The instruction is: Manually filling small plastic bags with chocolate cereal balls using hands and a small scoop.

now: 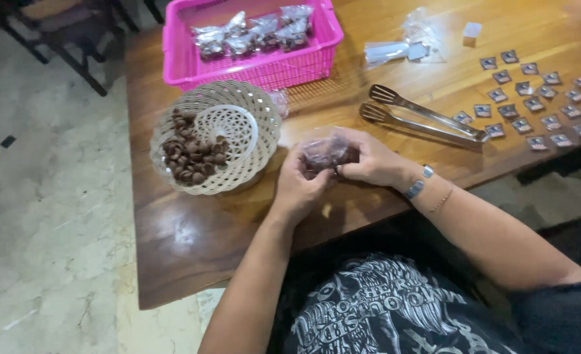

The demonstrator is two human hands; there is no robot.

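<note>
A: Both hands meet just in front of the white woven basket (216,136). The left hand (300,183) and the right hand (369,160) are pressed close together, fingers pinching a small clear bag of brown pieces (326,152) between them, held just above the worktop (192,236).

B: What could slip here?

A: The bag, I'd judge. It is thin, slick plastic held only by fingertips. If its mouth is open, and I cannot tell whether it is, a tilt could spill pieces onto the worktop, or over the edge nearest the person to the floor.

B: And the basket itself?

A: It sits just to the left of the hands, with loose brown pieces (192,157) heaped on its left side. A nudge from the left wrist could tip it, since the load looks uneven.

B: Anything else near?

A: The metal tongs (421,118) lie to the right of the basket, beyond the right hand. A sweep of that forearm could knock them into the rows of small sachets (533,105) farther right. The pink crate (264,65) behind the basket looks safely out of reach.
</note>
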